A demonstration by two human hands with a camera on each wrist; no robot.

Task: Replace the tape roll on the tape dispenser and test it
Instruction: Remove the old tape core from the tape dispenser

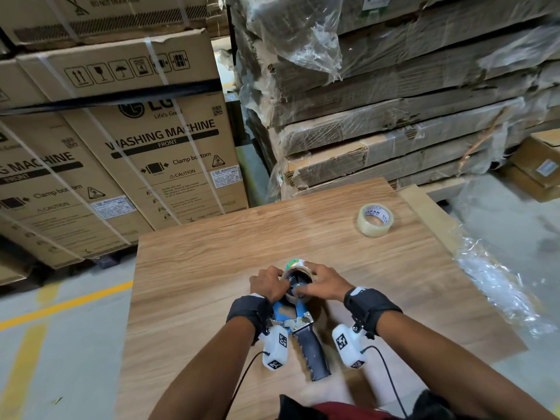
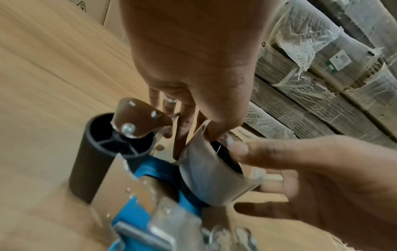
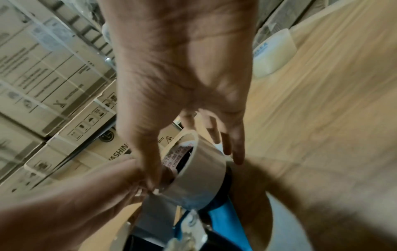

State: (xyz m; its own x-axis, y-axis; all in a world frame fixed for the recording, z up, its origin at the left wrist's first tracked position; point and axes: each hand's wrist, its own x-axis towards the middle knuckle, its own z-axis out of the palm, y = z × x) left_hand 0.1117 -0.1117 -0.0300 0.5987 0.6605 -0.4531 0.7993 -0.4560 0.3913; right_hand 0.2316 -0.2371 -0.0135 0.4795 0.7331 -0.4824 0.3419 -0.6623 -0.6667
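Observation:
A blue tape dispenser (image 1: 286, 312) with a black handle (image 1: 315, 354) lies on the wooden table (image 1: 212, 253) in front of me. A tan tape roll (image 1: 296, 272) sits on its black hub. My left hand (image 1: 268, 283) pinches the roll's near rim, and my right hand (image 1: 322, 281) curls its fingers around the far side. In the left wrist view the roll (image 2: 210, 180) stands beside a black ribbed cylinder (image 2: 103, 161). In the right wrist view the roll (image 3: 197, 176) shows printed lettering inside its core. A second, clear tape roll (image 1: 375, 219) lies apart at the table's far right.
Strapped washing machine cartons (image 1: 151, 165) stand to the left beyond the table. A stack of plastic-wrapped flat cardboard (image 1: 394, 116) rises behind it. Crumpled clear film (image 1: 500, 286) lies off the table's right edge. Grey floor with yellow lines (image 1: 60, 304) is at the left.

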